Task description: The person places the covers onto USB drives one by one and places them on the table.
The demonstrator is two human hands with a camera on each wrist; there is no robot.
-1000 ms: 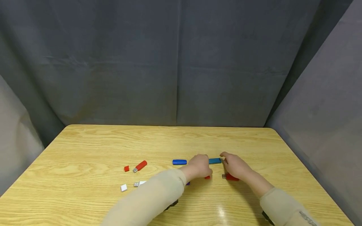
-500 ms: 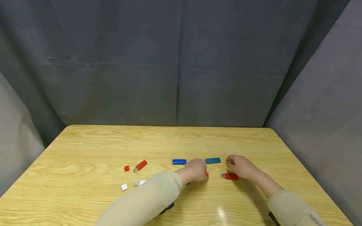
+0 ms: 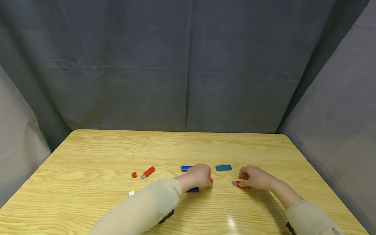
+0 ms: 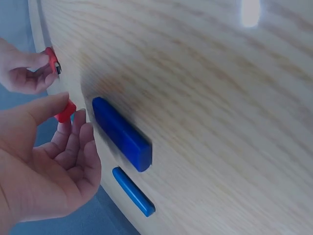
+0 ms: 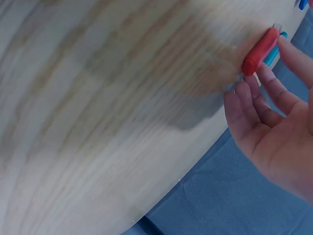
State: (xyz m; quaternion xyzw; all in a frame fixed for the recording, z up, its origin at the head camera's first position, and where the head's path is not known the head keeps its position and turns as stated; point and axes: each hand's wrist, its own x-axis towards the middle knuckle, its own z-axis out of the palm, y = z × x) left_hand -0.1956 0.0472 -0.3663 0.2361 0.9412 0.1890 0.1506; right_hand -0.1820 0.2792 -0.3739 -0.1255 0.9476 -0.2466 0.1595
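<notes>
My left hand (image 3: 199, 176) pinches a small red cap (image 4: 65, 112) between thumb and fingertips, low over the table. To its right, my right hand (image 3: 257, 178) has thumb and fingers on the sides of a red USB stick (image 5: 260, 51), whose metal plug points left toward the cap. A dark blue USB stick (image 4: 122, 134) lies under the left wrist. Farther back, a blue stick (image 4: 133, 192) is partly covered by the left hand in the head view. A teal stick (image 3: 223, 167) rests beyond and between both hands.
On the left of the wooden table (image 3: 97, 150) lie another red USB stick (image 3: 148, 172), plug bared, and a red cap (image 3: 134, 175). A white cap (image 3: 131, 193) shows beside the left sleeve (image 3: 141, 205). Dark curtains (image 3: 132, 65) stand behind the table.
My right hand has drawn back from the teal stick and come onto the red USB stick. The left hand has shifted left and taken the red cap. The sleeve now hides the white stick.
</notes>
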